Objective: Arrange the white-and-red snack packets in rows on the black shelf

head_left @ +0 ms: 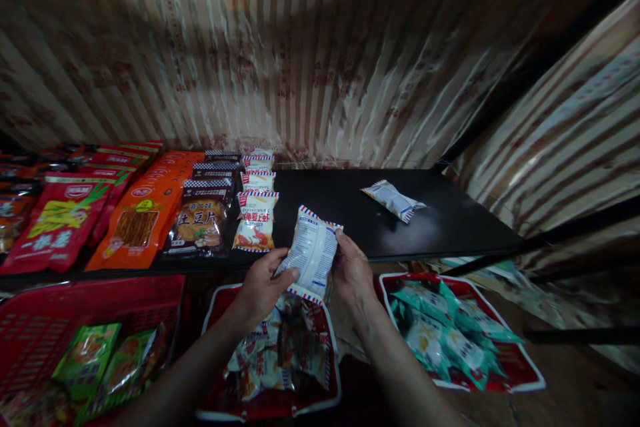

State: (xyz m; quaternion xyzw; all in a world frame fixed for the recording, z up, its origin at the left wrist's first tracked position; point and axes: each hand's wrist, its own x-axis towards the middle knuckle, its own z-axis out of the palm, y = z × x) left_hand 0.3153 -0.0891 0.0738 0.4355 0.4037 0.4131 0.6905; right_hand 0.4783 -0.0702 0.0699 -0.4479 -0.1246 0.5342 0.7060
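White packet [313, 252], 2 hands [263, 285] [354, 270] flanking it, apparently gripping

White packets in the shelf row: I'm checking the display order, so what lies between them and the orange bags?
In the head view, dark packets with checkered top edges form a row between the white packets and the orange bags.

Bare forearms [395, 360] converge forward; left hand [264, 288] and right hand [353, 272] face each other, fingers [348, 247] bent
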